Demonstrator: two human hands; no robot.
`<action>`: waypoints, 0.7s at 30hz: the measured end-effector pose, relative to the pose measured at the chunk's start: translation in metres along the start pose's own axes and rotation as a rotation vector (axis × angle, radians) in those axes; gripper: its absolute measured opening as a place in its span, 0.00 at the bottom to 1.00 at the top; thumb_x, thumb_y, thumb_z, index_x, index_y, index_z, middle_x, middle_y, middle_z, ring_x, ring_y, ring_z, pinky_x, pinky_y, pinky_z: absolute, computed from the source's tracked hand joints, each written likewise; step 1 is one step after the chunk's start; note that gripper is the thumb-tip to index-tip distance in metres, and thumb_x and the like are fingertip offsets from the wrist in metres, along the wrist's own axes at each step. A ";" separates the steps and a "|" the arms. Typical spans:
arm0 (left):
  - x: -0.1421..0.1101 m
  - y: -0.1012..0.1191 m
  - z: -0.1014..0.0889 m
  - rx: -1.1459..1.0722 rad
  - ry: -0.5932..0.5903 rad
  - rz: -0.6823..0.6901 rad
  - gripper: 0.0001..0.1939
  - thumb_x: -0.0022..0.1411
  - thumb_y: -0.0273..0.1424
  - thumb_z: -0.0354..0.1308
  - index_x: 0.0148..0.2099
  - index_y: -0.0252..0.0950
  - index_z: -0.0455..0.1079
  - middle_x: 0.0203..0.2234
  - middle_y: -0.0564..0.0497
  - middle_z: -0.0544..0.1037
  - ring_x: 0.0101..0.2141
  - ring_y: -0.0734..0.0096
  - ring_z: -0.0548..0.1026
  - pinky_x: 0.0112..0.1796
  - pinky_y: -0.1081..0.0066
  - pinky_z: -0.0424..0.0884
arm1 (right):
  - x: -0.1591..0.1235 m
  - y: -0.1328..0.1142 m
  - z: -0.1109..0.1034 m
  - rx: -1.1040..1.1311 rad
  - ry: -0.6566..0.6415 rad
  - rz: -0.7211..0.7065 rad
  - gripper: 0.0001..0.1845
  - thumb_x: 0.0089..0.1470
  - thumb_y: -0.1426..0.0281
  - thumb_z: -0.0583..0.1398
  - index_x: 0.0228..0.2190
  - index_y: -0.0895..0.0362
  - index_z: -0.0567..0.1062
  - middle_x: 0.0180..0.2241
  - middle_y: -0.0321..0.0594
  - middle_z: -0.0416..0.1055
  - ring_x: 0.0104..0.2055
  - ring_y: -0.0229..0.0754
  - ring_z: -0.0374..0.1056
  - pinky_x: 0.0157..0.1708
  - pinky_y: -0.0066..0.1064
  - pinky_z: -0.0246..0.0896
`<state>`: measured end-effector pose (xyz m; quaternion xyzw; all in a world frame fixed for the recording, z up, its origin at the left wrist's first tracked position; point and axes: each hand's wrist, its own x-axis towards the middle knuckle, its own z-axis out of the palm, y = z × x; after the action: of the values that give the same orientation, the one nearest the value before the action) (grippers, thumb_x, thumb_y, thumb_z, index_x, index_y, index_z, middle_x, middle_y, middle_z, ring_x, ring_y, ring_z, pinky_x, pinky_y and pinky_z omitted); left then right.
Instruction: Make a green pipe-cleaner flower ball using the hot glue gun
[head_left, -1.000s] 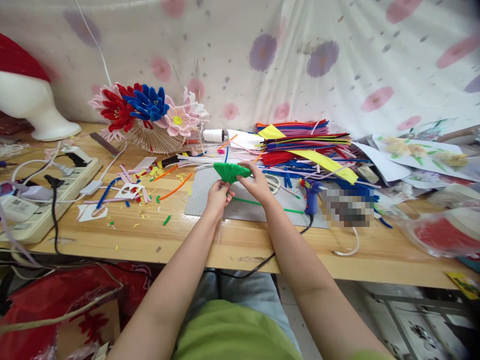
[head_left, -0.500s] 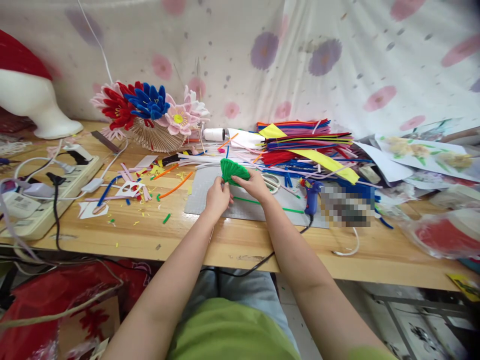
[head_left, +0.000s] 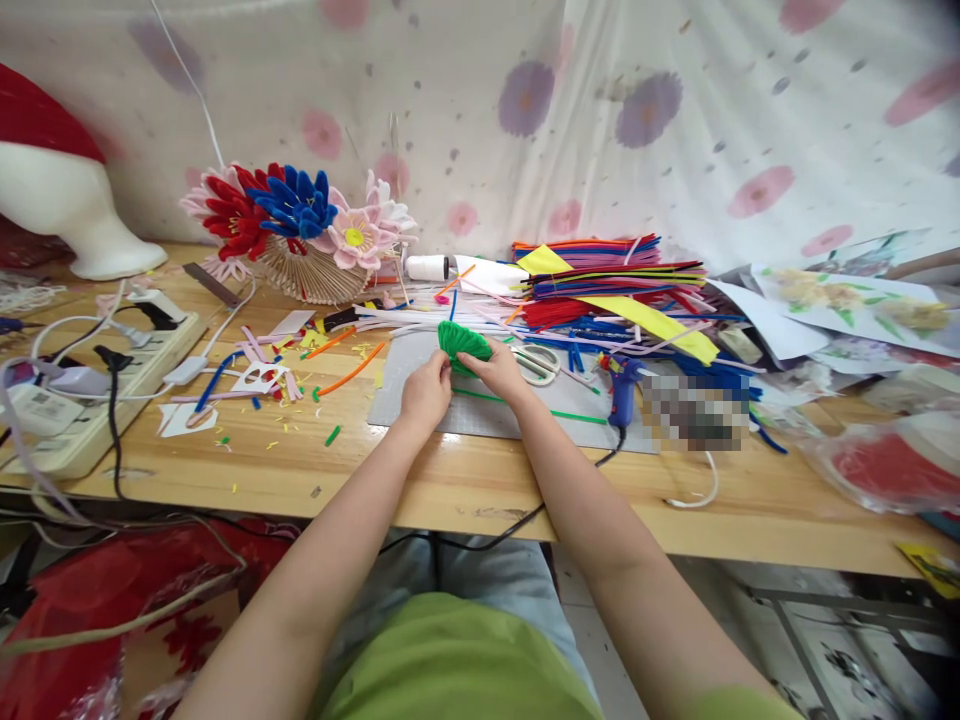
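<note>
A fan-shaped green piece of fuzzy pipe cleaners (head_left: 463,343) is held up between both hands over the grey cutting mat (head_left: 401,400). My left hand (head_left: 426,385) pinches its lower left edge. Across its right side my right hand (head_left: 496,366) is closed, thumb on the near face; the fingers behind are hidden. A long green pipe cleaner (head_left: 555,411) stretches below the hands along the mat. Just right of my right hand lie scissors (head_left: 546,366) with pale handles. A blue glue gun (head_left: 622,390) rests at the mat's right side.
Bundles of coloured pipe cleaners (head_left: 615,285) lie at the back. Fuzzy flowers (head_left: 296,210) stand behind left. Scraps (head_left: 277,375) litter the left, near a power strip (head_left: 127,390) with cables. A plastic-wrapped red item (head_left: 892,465) sits far right.
Both hands and the green fan have shifted slightly left and a little down. More of the scissors' handles now shows. The grip looks the same.
</note>
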<state>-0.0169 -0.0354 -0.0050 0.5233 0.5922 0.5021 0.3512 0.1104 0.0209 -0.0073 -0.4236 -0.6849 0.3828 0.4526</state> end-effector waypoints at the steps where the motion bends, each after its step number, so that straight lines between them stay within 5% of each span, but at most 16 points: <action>1: 0.002 0.000 -0.001 -0.031 -0.024 -0.017 0.07 0.53 0.21 0.56 0.30 0.39 0.65 0.16 0.56 0.68 0.19 0.75 0.68 0.22 0.79 0.60 | 0.000 0.001 0.000 0.025 -0.006 0.010 0.12 0.40 0.62 0.60 0.25 0.58 0.72 0.24 0.35 0.71 0.26 0.36 0.63 0.31 0.29 0.60; 7: 0.019 0.007 -0.011 -0.448 -0.156 -0.503 0.08 0.60 0.28 0.50 0.28 0.33 0.62 0.17 0.50 0.72 0.18 0.72 0.72 0.20 0.74 0.68 | 0.001 0.007 -0.003 0.112 -0.015 0.061 0.15 0.40 0.60 0.61 0.28 0.59 0.73 0.26 0.35 0.72 0.27 0.35 0.64 0.32 0.29 0.62; 10: 0.023 0.006 -0.018 -0.525 -0.267 -0.619 0.10 0.60 0.32 0.52 0.29 0.30 0.65 0.19 0.47 0.74 0.20 0.74 0.73 0.22 0.76 0.70 | 0.001 0.005 -0.003 0.135 -0.045 0.048 0.17 0.39 0.60 0.62 0.29 0.59 0.74 0.28 0.36 0.73 0.28 0.36 0.65 0.34 0.30 0.62; 21: 0.016 -0.001 -0.016 -0.392 -0.289 -0.448 0.14 0.57 0.33 0.57 0.25 0.29 0.65 0.14 0.56 0.65 0.13 0.87 0.60 0.15 0.82 0.61 | -0.001 -0.005 -0.002 0.062 -0.128 -0.034 0.13 0.42 0.62 0.61 0.27 0.60 0.73 0.25 0.35 0.70 0.27 0.35 0.63 0.31 0.28 0.60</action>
<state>-0.0352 -0.0231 -0.0002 0.3682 0.5290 0.4373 0.6272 0.1119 0.0187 -0.0027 -0.3725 -0.7073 0.4225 0.4272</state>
